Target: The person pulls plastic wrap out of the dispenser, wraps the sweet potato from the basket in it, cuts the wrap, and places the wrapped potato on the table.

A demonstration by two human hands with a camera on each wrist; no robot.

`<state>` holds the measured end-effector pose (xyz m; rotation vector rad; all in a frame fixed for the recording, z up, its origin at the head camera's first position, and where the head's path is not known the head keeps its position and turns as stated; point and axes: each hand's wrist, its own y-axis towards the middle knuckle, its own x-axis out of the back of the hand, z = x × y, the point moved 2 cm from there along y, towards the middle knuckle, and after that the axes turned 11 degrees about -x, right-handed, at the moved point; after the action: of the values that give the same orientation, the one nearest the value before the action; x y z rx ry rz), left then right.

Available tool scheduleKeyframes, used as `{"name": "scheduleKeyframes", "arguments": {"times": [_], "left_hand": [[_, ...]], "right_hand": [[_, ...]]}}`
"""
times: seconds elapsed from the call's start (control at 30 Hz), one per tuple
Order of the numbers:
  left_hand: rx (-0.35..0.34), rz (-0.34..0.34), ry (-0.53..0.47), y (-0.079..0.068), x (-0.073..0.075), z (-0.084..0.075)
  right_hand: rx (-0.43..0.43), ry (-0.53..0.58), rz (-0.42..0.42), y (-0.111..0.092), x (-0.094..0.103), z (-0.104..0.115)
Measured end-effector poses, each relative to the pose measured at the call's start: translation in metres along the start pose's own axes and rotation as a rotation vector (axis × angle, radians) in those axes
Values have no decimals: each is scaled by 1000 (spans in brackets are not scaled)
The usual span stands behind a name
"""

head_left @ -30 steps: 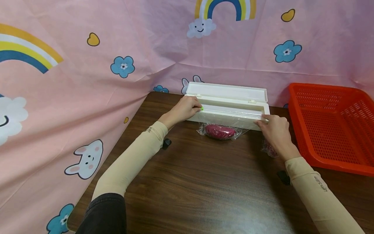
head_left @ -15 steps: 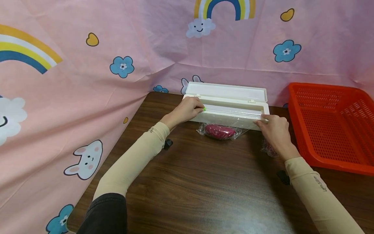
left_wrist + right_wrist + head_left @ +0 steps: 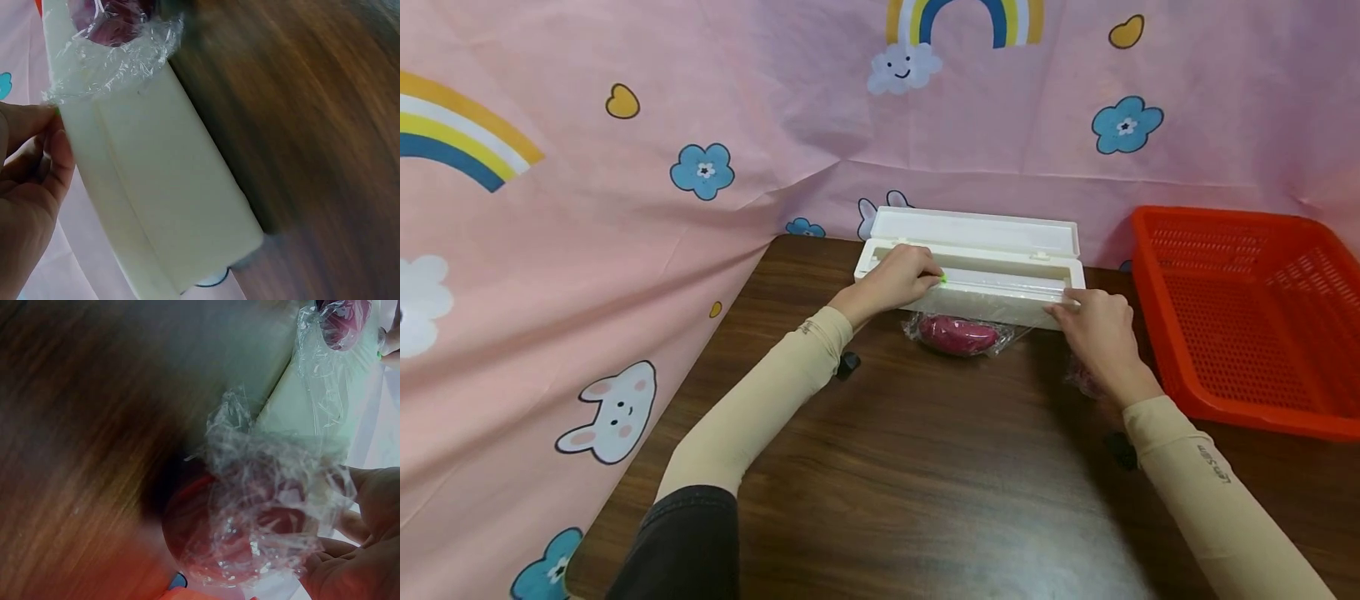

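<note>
A white cling film box [image 3: 992, 308] stands at the back of the table with its lid [image 3: 977, 231] raised. A clear-wrapped film roll [image 3: 1045, 281] lies inside. My left hand [image 3: 901, 277] pinches a small green slide cutter [image 3: 943, 278] on the box's front rim, left of the middle. My right hand [image 3: 1099, 333] grips the front rim near the right end, thumb outside. An oval magenta thing [image 3: 958, 335], wrapped in cling film, lies against the box's front. Below my right hand sits another film-wrapped reddish, rounded thing [image 3: 244, 519], partly hidden in the head view.
A red perforated plastic basket [image 3: 1187, 367] stands at the right, close to my right hand. Behind the box hangs a pink printed cloth [image 3: 805, 92], which also covers the left side. The dark wooden table [image 3: 925, 467] spreads in front.
My left hand has slid the green cutter to the right along the box's front rim. My right hand keeps its place on the right end. The head view has shifted slightly.
</note>
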<state>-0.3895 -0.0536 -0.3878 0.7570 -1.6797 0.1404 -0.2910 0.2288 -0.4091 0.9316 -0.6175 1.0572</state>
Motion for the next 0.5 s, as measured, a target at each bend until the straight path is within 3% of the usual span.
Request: {"name": "scheduleKeyframes", "arguments": {"times": [0.27, 0.5], "left_hand": [[-38, 49, 11, 12, -4, -6], [-42, 53, 13, 18, -4, -13]], "right_hand": [[11, 14, -13, 0, 1, 1], [10, 12, -23, 1, 1, 0]]}}
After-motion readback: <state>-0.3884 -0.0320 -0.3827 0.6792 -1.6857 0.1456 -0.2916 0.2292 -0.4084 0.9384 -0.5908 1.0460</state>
